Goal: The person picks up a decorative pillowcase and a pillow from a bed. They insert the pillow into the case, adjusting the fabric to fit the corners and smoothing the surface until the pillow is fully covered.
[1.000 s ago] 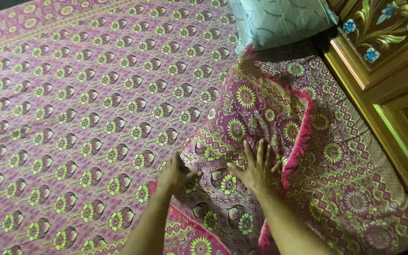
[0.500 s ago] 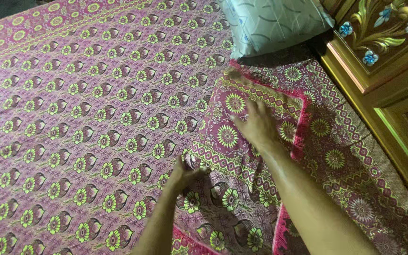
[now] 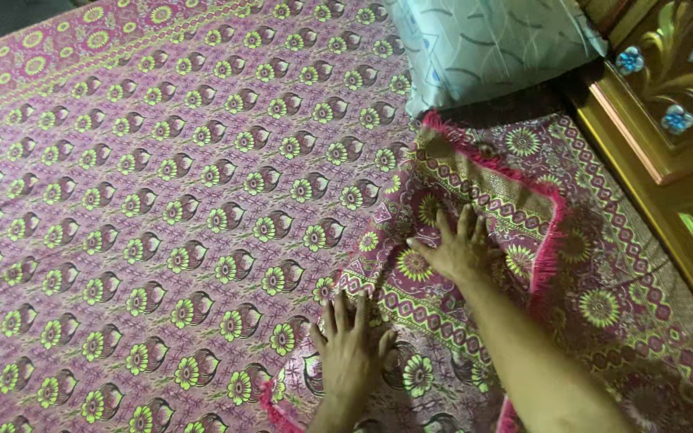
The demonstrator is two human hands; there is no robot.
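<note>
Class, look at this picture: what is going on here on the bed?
A person presses both palms flat on a folded pink-fringed cloth lying on a patterned bedspread. The left hand rests near the cloth's lower edge, the right hand higher up, fingers spread. A pale pillow lies above, beside a carved wooden headboard.

Bedspread [image 3: 162,200] lies open leftward; pillow [image 3: 483,48] and headboard [image 3: 667,120] block beyond.
</note>
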